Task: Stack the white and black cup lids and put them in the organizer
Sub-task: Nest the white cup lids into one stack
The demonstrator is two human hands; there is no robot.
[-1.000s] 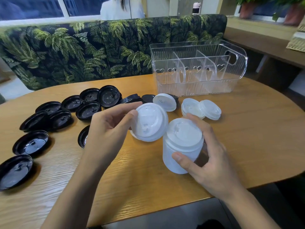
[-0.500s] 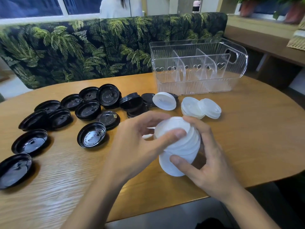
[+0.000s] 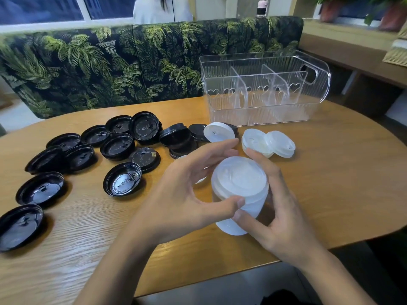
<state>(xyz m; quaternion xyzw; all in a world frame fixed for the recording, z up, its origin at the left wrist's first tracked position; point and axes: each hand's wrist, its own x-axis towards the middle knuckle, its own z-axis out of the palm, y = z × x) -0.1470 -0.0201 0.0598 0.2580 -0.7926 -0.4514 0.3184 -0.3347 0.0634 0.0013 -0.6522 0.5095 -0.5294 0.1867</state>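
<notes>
Your right hand (image 3: 284, 225) grips the white lid stack (image 3: 240, 183), left hand (image 3: 180, 194) wide, thumb on its rim; press unevenly and the top lid may seat crooked.

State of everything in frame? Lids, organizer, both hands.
Stack of white plastic cup lids: upright, gripped.
Right hand: curled round that stack.
Left hand: fingers relaxed, thumb touching the stack's top rim.
Loose white lids: lying on the wooden table, not in the stack.
Black plastic lids: scattered on the table, mostly upside down.
Clear plastic divided organizer: upright, no lids inside.
</notes>
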